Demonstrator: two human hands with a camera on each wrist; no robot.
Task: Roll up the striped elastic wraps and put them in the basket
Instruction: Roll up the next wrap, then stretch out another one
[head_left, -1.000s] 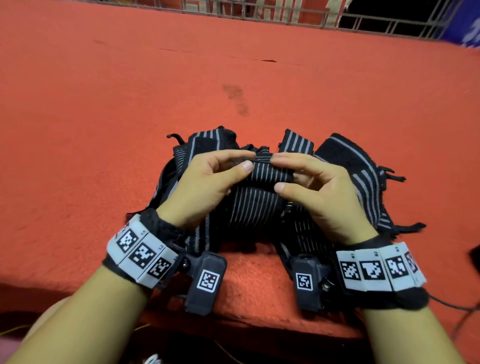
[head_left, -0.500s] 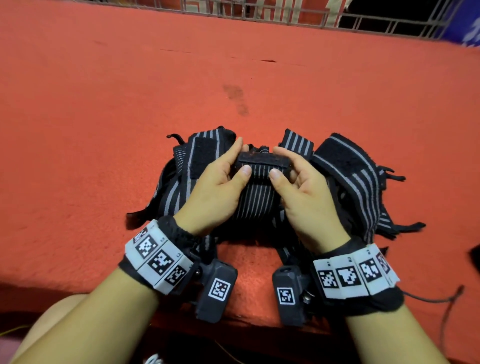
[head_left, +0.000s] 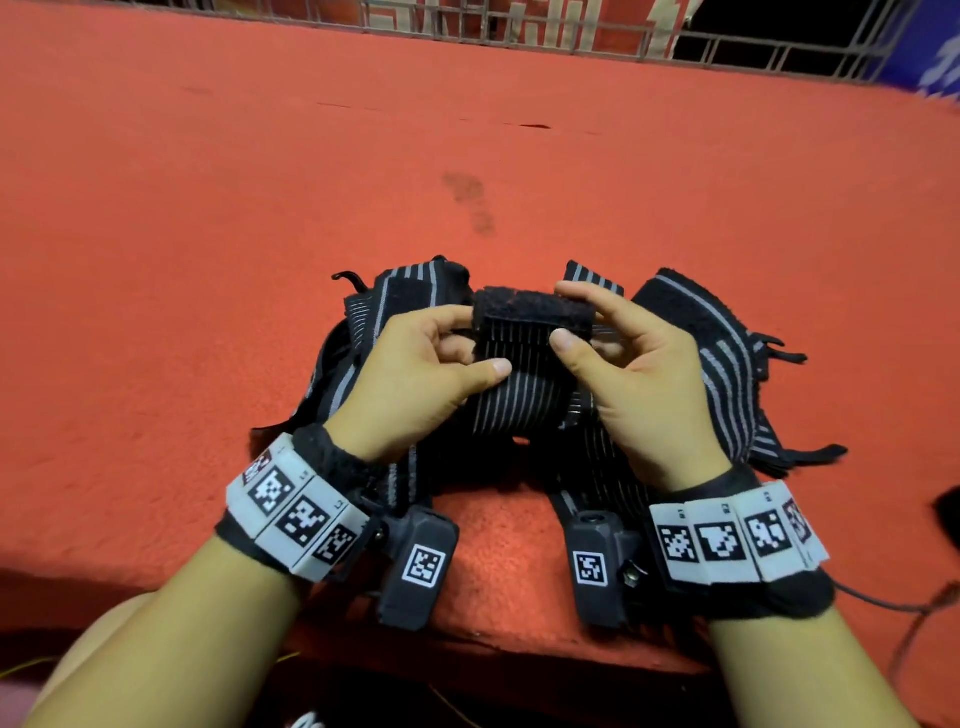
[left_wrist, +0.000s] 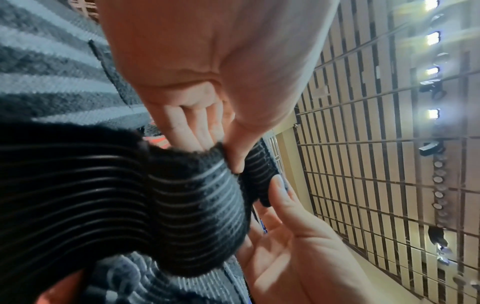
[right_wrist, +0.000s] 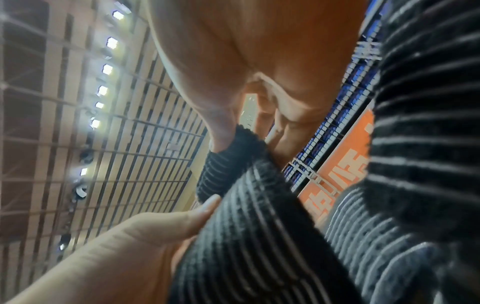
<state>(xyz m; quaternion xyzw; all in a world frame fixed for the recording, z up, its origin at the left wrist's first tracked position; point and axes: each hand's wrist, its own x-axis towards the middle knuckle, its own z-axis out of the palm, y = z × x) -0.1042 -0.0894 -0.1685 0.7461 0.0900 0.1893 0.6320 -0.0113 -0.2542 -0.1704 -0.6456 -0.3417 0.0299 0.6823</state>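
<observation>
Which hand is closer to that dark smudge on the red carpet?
Left hand, only slightly. The dark smudge on the red carpet lies beyond both hands, a bit toward the left one; the right hand sits farther off.

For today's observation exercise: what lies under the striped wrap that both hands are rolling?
Under the wrap, held by the left hand and right hand, more loose striped wraps lie heaped on the red surface. How many is hidden by the hands.
</observation>
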